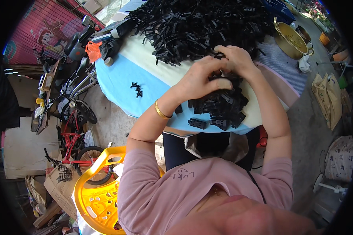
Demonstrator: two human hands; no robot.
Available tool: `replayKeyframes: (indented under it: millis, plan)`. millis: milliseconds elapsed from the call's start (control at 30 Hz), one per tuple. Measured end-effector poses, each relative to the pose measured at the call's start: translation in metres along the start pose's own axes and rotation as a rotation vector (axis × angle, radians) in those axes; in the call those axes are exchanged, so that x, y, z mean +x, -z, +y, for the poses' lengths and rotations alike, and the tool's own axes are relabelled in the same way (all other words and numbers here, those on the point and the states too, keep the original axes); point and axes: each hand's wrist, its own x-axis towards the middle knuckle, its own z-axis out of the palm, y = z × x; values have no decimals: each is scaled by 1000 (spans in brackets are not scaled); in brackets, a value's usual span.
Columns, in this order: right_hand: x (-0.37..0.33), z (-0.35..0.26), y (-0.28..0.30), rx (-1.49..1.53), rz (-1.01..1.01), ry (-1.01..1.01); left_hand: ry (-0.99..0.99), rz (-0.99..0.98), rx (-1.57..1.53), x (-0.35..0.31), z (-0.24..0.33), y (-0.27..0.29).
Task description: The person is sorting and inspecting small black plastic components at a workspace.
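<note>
My left hand (206, 78) and my right hand (238, 59) meet over the table, close in front of a large heap of thin black plastic pieces (200, 27). Both have curled fingers that come together; whatever is between them is hidden behind the knuckles. The left thumb points to the right, above a smaller pile of wider black plastic parts (219, 105) close to the table's near edge. One such part (197, 123) lies at the front of that pile. A few small black pieces (137, 89) lie apart on the light blue cloth (119, 80).
A brass-coloured pot (290, 41) stands at the table's right side, beside a blue crate (279, 11). An orange plastic bag (93, 51) sits at the left edge. Left of me are a yellow chair (96, 194) and a red bicycle (71, 143). Brown sacks (326, 100) stand at right.
</note>
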Motion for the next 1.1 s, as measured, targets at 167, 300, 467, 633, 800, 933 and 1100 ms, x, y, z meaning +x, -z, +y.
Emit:
replayKeyframes:
  millis: [167,300,467,633,800,933,1100]
  plan:
    - [4,10,-1,-71,64,75,271,173,-232,2,-18,3]
    - [0,3,8,484,358,-61,230,284,-41,6,-19,3]
    - [-10,-33,13,903,151,-87,163,298,-83,5,-21,-4]
    - [-12,-38,6,946,184,-86,224,278,-603,4,-21,-2]
    - [-17,-29,20,1468,-3,-65,171,398,-761,5,-23,4]
    - [-18,-38,21,1254,52,-64,206,408,-724,4,-22,4]
    - [-20,-41,18,1077,134,19,305,377,-586,4,-21,3]
